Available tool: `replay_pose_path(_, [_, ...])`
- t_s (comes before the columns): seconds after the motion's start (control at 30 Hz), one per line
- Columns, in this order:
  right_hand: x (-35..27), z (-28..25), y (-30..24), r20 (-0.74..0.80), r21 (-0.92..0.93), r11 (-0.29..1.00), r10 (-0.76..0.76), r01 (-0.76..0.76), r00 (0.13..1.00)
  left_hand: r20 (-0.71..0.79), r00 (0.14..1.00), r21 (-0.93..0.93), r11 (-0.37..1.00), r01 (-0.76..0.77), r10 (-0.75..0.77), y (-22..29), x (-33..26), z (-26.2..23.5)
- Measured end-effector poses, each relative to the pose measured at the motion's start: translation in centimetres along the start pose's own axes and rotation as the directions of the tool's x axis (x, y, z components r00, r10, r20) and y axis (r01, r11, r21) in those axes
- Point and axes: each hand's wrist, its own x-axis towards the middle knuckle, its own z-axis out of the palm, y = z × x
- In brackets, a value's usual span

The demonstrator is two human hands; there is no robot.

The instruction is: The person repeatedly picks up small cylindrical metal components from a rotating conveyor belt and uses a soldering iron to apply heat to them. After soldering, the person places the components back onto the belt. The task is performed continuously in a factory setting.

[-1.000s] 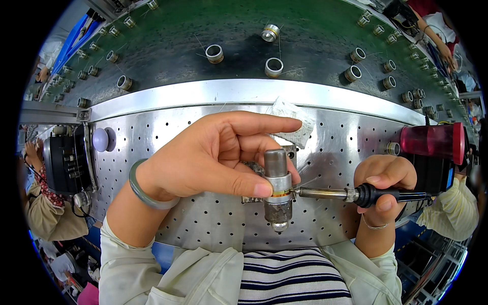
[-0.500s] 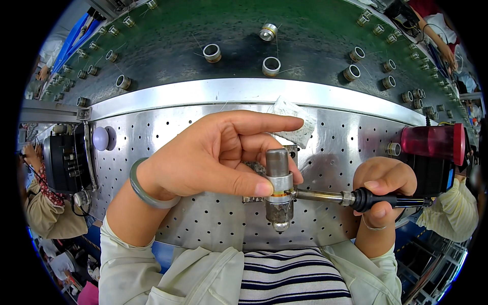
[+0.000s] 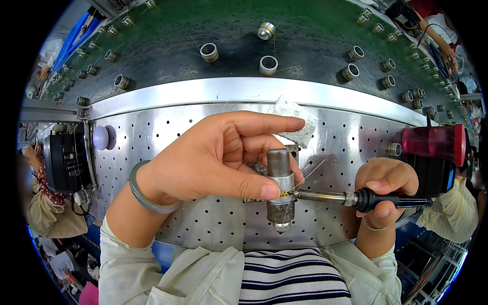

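Your left hand (image 3: 213, 157) pinches 1 metal cylinder (image 3: 279, 190) btw thumb and fingers, index finger stretched out straight above it; the cylinder stands upright over the perforated steel bench (image 3: 168, 132), just in front of your chest. Your right hand (image 3: 384, 195) is curled tight round 1 soldering iron (image 3: 351, 198) w/ black handle; its tip touches the cylinder's mid band, beside your left thumb. 1 thin wire (image 3: 310, 173) slants up from that spot. Behind: 1 crumpled white pad (image 3: 297, 119), 1 red container (image 3: 432, 142) at right. On the green belt (image 3: 305, 30) beyond, approx. 20 metal rings; 3 lie near centre (image 3: 268, 64).
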Motion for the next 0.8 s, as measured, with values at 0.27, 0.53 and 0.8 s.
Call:
replay_pose_path(0.27, [0.08,-0.21,-0.04,0.010,-0.020,1.000,-0.005,0.005,1.000,0.013,1.000,0.010,1.000,-0.004,0.004,-0.07,0.10,-0.13])
replay_pose_path(0.53, [0.06,-0.30,-0.18,0.026,-0.027,1.000,0.011,-0.011,1.000,0.011,1.000,-0.002,1.000,-0.007,0.007,-0.05,0.11,0.01])
replay_pose_path(0.8, [0.00,-0.24,-0.25,0.023,-0.068,0.998,-0.004,0.005,1.000,-0.035,0.999,0.024,0.999,0.022,-0.022,0.15,0.13,0.45])
